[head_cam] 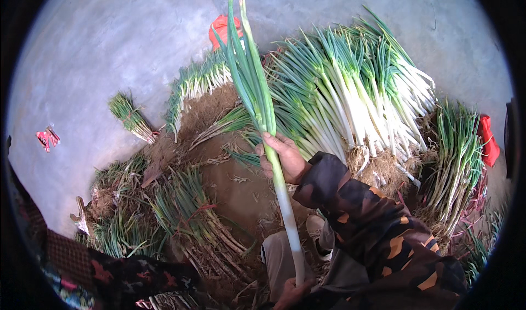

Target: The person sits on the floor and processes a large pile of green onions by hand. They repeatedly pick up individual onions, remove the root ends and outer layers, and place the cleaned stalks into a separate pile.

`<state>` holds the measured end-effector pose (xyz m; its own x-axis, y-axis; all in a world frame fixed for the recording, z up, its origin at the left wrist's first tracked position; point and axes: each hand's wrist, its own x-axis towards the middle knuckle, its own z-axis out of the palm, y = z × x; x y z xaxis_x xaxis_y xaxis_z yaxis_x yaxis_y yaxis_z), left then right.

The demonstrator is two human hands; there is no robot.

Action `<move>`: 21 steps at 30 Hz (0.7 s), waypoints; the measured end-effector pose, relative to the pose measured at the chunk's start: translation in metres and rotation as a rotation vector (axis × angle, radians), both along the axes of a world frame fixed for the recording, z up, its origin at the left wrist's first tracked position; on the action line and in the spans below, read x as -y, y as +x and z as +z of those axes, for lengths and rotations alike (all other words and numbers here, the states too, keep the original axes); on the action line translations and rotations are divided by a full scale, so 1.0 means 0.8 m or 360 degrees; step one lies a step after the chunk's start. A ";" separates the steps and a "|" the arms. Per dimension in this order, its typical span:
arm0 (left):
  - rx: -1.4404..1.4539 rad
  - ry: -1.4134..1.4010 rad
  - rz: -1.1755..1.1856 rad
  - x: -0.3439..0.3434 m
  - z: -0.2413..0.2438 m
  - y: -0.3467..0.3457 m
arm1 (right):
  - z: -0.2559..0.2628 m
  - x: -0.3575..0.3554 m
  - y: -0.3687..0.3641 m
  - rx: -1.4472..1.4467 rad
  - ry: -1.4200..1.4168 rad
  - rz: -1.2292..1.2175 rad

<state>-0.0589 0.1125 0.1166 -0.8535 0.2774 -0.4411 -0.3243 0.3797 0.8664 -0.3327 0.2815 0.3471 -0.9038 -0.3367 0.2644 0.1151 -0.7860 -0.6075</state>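
Observation:
A long green onion stalk (283, 195), green-leaved above and white below, slants up through the middle of the view. My right hand (283, 156) is closed around it where the leaves meet the pale shank. At the bottom, my left hand (294, 294) grips the white lower end, partly cut off by the picture's edge; the root end is hidden there. Behind my right hand lies a large pile of green onions (349, 100) with clean white shanks and brown roots. My right sleeve (370, 215) crosses in front of the pile's lower side.
Unpeeled onions in a tied bundle (209, 223) lie left of my knee (283, 256); another bundle (452, 162) lies right. Further left are a small bundle (133, 116) and a row of onions (201, 79). A person's patterned sleeve (144, 275) enters lower left. Red bags (224, 30) edge the piles.

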 end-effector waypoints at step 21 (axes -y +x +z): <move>-0.0883 -0.0183 0.0166 -0.004 0.092 -0.116 | -0.038 0.024 -0.008 -0.0165 0.0480 -0.0542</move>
<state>-0.1514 0.1157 0.1902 -0.9860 0.1561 0.0584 0.1264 0.4718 0.8726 -0.3389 0.2622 0.3169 -0.9502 -0.1007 0.2949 -0.1923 -0.5550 -0.8093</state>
